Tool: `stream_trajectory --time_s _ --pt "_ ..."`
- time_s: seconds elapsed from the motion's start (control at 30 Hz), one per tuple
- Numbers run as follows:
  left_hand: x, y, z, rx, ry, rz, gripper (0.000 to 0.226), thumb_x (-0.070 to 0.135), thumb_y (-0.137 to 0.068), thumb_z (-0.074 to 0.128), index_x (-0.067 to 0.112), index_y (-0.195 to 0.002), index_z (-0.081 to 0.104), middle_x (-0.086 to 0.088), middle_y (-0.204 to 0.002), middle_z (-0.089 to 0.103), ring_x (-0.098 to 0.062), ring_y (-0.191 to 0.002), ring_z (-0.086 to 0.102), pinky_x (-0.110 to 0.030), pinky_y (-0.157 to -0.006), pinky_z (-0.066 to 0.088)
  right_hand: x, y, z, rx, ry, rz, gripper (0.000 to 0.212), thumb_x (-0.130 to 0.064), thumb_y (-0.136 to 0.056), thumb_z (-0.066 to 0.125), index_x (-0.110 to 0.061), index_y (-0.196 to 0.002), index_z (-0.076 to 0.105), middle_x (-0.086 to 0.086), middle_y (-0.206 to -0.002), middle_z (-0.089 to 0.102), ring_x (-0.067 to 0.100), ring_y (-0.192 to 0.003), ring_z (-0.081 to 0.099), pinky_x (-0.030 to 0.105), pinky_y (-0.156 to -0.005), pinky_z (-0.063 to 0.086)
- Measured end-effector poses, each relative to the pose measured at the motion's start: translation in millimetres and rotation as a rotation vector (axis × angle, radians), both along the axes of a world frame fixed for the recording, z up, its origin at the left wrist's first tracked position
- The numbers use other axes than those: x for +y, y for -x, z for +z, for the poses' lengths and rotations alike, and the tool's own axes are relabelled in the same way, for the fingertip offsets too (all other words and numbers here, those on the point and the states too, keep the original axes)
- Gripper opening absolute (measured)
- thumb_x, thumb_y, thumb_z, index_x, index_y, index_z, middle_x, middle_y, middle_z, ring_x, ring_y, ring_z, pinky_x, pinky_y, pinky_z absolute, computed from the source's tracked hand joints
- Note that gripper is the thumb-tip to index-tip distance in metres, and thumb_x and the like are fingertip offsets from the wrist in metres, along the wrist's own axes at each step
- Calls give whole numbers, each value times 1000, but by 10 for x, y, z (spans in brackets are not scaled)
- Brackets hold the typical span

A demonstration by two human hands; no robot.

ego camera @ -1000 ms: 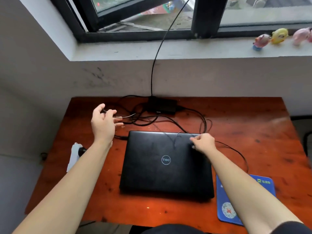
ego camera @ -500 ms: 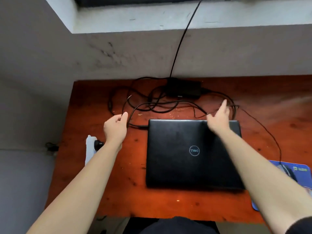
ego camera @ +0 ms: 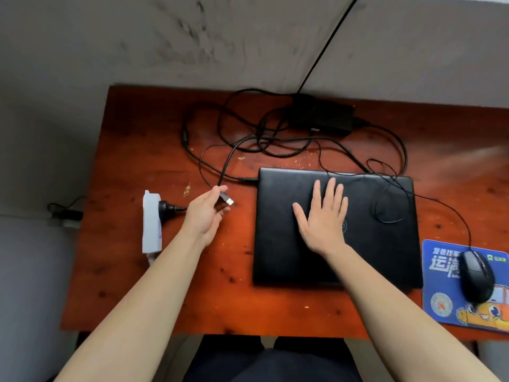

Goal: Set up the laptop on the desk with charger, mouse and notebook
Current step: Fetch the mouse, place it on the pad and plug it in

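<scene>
Scuffed grey wall (ego camera: 192,37) behind far edge of reddish-brown wooden desk (ego camera: 165,285). Grey floor (ego camera: 27,271) at left. Lighting even, diffuse.

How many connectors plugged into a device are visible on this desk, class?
2: a black plug in the white power strip at the left, and a barrel connector at the laptop's rear-left corner. Others may hide among the cables.

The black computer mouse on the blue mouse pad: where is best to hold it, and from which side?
Probably from above and the near side. The black computer mouse lies flat on the blue mouse pad, its thin cable leaving the far end. Palm on the rounded back, fingers on the two long sides; its right side nears the frame edge.
</scene>
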State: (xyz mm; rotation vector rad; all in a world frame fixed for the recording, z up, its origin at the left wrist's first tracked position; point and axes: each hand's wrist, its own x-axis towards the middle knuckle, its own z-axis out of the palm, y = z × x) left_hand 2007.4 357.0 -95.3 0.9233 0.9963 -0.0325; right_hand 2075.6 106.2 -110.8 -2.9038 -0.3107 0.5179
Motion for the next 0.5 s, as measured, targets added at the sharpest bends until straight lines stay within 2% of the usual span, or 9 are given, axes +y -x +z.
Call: stream_trajectory --time_s 0.1,0.27,0.37,0.5 --pt "-19 96 -86 -2 -25 -15 23 23 -103 51 15 -109 71 -1 -100 65 -13 -89 56 -25 -68 47 -6 -6 -72 -6 38 24 81 -61 -101 23 -11 -160 1 22 -165 -13 38 -152 -17 54 -122 -8" --pt "-136 201 -158 -22 -70 5 21 22 -101 55 16 -112 71 5 -91 62 -4 -72 51 -18 -54 41 16 43 -91 -76 78 28 80 -59 -101 22 -8 -160 6 25 -165 -6 42 -152 -10 58 -123 -2" --pt "-226 222 -190 -5 -159 2 18 25 -99 59 19 -106 75 6 -90 63 -4 -72 52 -18 -57 42 27 66 -122 -120 89 33 79 -58 -100 22 -6 -159 10 28 -164 0 45 -152 -4 61 -122 4" --pt "-391 259 -211 77 -303 64 16 36 -89 72 21 -91 79 8 -76 66 -8 -69 52 -24 -69 45 5 57 -204 -183 80 54 78 -57 -101 25 -5 -159 14 30 -163 4 47 -151 0 62 -121 9"
